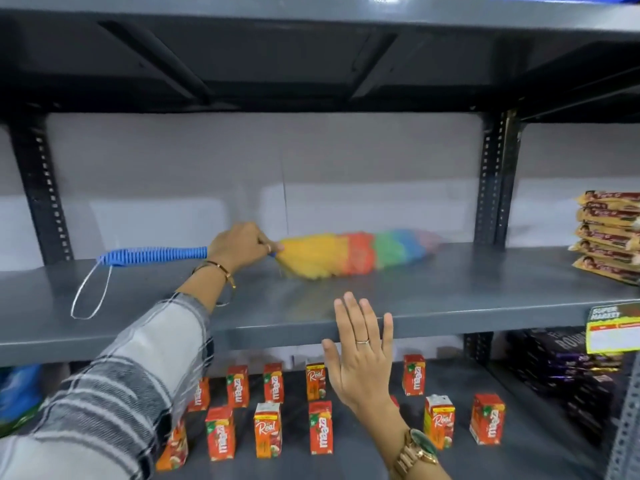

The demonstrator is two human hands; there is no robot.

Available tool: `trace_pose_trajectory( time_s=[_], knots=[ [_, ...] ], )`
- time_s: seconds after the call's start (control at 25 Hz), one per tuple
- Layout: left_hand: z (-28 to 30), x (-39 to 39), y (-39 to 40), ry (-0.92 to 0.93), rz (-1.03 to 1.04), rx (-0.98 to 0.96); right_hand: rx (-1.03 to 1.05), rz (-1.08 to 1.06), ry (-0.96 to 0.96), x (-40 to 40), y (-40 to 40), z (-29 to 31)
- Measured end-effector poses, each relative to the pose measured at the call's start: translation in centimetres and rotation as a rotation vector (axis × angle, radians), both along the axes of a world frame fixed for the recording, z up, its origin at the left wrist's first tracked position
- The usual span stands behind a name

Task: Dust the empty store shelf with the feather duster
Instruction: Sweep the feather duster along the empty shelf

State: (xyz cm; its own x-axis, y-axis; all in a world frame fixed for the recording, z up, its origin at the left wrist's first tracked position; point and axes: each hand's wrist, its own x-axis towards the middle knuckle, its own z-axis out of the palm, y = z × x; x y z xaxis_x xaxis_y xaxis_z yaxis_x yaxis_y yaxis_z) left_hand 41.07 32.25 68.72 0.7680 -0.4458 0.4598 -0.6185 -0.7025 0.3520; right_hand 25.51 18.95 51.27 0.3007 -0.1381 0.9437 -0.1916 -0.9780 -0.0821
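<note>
The grey metal shelf (450, 292) runs across the middle of the head view, bare between its two uprights. On it lies the feather duster (346, 254), with a blurred yellow, red, green and blue head and a ribbed blue handle reaching left with a wire loop. My left hand (239, 245) grips the duster where handle meets head. My right hand (360, 355) is flat and open with fingers spread, its fingertips over the shelf's front edge, holding nothing.
Stacked snack packets (609, 237) sit at the right end of the same shelf. Several red juice cartons (266, 429) stand on the shelf below, with dark packets (568, 368) to the right. A yellow price tag (613, 329) hangs on the front edge. Another shelf hangs overhead.
</note>
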Motion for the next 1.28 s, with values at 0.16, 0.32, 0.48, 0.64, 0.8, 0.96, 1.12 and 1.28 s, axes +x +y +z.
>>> trace_pose_trajectory(
  time_s=[0.16,0.32,0.48,0.64,0.8,0.96,1.12,1.28],
  knots=[
    [0.7,-0.5,2.8,0.050,-0.170,-0.124,0.030,-0.018,0.000,0.2,0.9,0.1],
    [-1.6,0.0,6.8,0.147,-0.091,-0.052,0.025,0.008,0.039,0.9,2.9,-0.1],
    [-0.2,1.2,9.3,-0.211,0.218,-0.044,-0.002,0.068,0.070,1.7,5.0,-0.2],
    [-0.3,1.9,15.2,0.234,-0.119,-0.111,-0.050,0.139,0.122,2.6,7.6,0.1],
    [-1.7,2.1,17.7,-0.041,0.311,-0.018,-0.068,0.233,0.155,3.2,10.5,-0.2],
    [-1.2,2.1,20.7,-0.054,0.246,-0.138,-0.052,0.278,0.164,4.0,12.4,-0.4],
    [-1.7,2.2,25.3,0.243,0.223,-0.081,-0.030,0.290,0.172,4.5,13.9,-0.5],
    [-1.7,2.5,25.6,-0.142,0.638,-0.006,0.000,0.312,0.171,4.9,14.8,-0.6]
  ],
)
